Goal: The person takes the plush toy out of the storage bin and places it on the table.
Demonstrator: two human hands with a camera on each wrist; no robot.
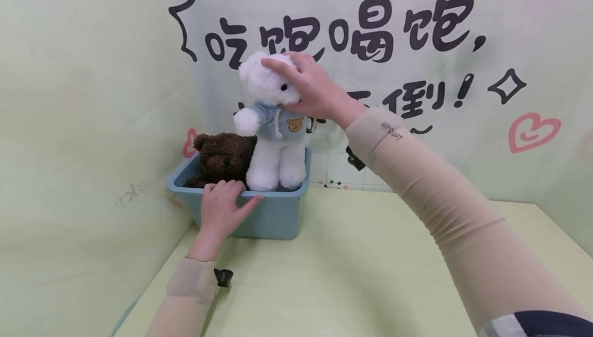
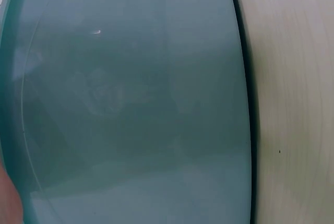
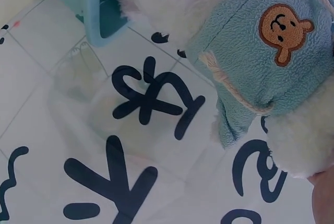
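A white plush bear in a light blue hoodie stands upright, its feet at the blue plastic bin and overlapping the bin's front rim. My right hand holds the bear by its head, fingers spread over the top and thumb below the face. Beside the white one, a dark brown plush bear sits low in the bin, its lower body hidden. With fingers hooked over the front rim and thumb along the outside, my left hand grips the bin. The left wrist view is filled mostly by the bin's wall.
The bin rests on a pale wooden table, close to the left wall covering. Behind it hangs a printed backdrop with large black characters and pink hearts.
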